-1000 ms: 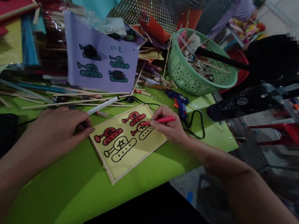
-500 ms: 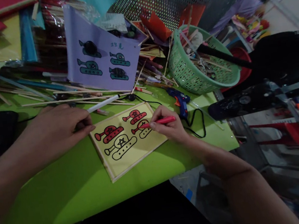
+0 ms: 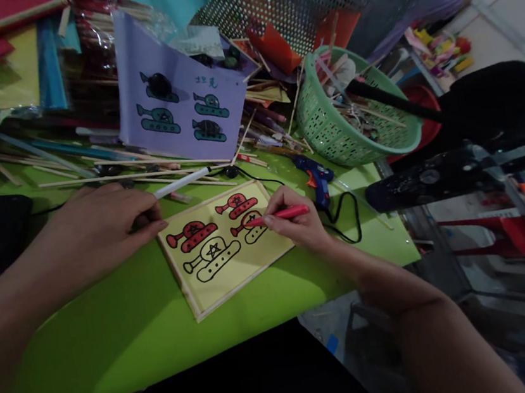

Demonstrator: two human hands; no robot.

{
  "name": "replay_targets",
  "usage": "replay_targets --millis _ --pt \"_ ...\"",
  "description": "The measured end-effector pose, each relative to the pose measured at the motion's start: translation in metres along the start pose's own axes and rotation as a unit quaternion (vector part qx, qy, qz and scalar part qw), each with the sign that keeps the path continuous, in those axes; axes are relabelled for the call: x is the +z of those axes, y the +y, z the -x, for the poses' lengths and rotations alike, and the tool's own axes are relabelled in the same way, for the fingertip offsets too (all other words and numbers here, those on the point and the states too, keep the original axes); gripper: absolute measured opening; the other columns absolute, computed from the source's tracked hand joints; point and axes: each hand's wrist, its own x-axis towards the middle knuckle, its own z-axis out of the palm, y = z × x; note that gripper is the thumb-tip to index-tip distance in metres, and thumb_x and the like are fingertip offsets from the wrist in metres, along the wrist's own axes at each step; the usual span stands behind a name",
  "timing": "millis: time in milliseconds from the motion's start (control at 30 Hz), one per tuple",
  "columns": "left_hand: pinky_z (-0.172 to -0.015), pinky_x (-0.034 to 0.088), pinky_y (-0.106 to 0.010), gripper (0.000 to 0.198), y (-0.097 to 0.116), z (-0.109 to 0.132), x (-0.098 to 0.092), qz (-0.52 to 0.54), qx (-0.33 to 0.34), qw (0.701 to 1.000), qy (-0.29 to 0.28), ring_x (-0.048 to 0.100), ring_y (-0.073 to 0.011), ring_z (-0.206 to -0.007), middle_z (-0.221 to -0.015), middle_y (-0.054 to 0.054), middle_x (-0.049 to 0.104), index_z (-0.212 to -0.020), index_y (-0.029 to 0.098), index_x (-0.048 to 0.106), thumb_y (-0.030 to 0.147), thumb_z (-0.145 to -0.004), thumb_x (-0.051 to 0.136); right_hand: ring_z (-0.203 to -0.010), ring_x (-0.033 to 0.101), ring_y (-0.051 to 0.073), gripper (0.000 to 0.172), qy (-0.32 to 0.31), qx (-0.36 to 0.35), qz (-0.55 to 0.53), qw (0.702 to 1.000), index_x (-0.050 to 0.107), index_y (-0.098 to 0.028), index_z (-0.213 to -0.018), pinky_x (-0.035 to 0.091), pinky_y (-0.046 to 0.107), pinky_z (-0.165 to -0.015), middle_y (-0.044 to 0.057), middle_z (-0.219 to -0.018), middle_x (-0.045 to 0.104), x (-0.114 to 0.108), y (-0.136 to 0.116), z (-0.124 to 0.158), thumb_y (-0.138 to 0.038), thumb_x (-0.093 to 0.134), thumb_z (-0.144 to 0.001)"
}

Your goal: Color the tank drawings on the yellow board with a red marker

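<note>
My right hand is closed around a red marker, its tip touching one of the tank drawings on a yellow card with a wooden-stick frame. Two tanks on the card are filled in red, the one under the tip is partly red, and the lower-left one is only a black outline. My left hand holds a white marker that points right, above the card's upper-left edge. Its thumb is at the card's left edge. The left fingers are curled and partly hidden.
A purple card with green tank drawings leans behind. A green basket of tools stands at the back right, near a blue glue gun and its black cord. Thin wooden sticks lie along the back of the green table.
A little more red shows on the tank under the red marker's tip. Both hands and the card stay in nearly the same place.
</note>
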Motion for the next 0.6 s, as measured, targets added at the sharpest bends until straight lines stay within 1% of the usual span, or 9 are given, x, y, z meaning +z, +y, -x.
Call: replay_targets --millis 100,233,333,433,600 --pt "-0.081 0.046 -0.045 0.027 -0.0001 -0.0002 0.0004 -0.015 -0.002 1.000 -0.004 0.071 -0.0329 -0.091 -0.085 -0.006 0.080 -0.088 0.031 0.072 0.049 -0.094 0.054 -0.070 0.057 0.018 0.037 0.008 0.000 -0.009 1.000 0.071 -0.026 -0.087 0.051 0.036 -0.066 -0.001 -0.080 0.066 0.0003 0.0009 0.0006 -0.057 0.089 -0.098" --pt "-0.085 0.048 -0.046 0.025 0.0055 -0.0010 -0.0046 -0.018 -0.015 1.000 -0.020 0.071 -0.0337 -0.093 -0.086 -0.006 0.079 -0.088 0.030 0.073 0.046 -0.093 0.055 -0.071 0.058 0.019 0.035 0.005 0.003 -0.009 1.000 0.071 -0.026 -0.086 0.052 0.036 -0.067 -0.001 -0.079 0.065 0.0002 0.0001 0.0004 -0.054 0.089 -0.097" --pt "-0.085 0.047 -0.046 0.027 0.0080 -0.0012 -0.0069 -0.010 -0.018 1.000 -0.021 0.070 -0.0336 -0.092 -0.086 -0.007 0.078 -0.087 0.030 0.071 0.048 -0.092 0.052 -0.070 0.059 0.018 0.035 -0.001 -0.003 -0.013 1.000 0.070 -0.026 -0.083 0.052 0.035 -0.066 -0.001 -0.077 0.065 -0.0002 -0.0005 -0.0003 -0.052 0.089 -0.097" --pt "-0.084 0.045 -0.046 0.030 0.0068 -0.0012 -0.0056 0.001 -0.017 1.000 -0.018 0.070 -0.0338 -0.090 -0.086 -0.007 0.077 -0.086 0.031 0.070 0.051 -0.091 0.050 -0.069 0.058 0.017 0.031 0.002 -0.005 -0.022 1.000 0.070 -0.026 -0.085 0.051 0.035 -0.066 -0.002 -0.078 0.066 -0.0004 0.0006 -0.0006 -0.048 0.088 -0.097" --pt "-0.086 0.046 -0.046 0.029 0.0045 -0.0011 -0.0040 0.001 -0.015 1.000 -0.020 0.071 -0.0343 -0.092 -0.088 -0.007 0.078 -0.088 0.030 0.071 0.051 -0.092 0.051 -0.071 0.058 0.018 0.034 0.005 0.001 -0.016 1.000 0.070 -0.026 -0.086 0.052 0.036 -0.067 -0.001 -0.079 0.067 -0.0006 0.0031 0.0001 -0.053 0.088 -0.097"
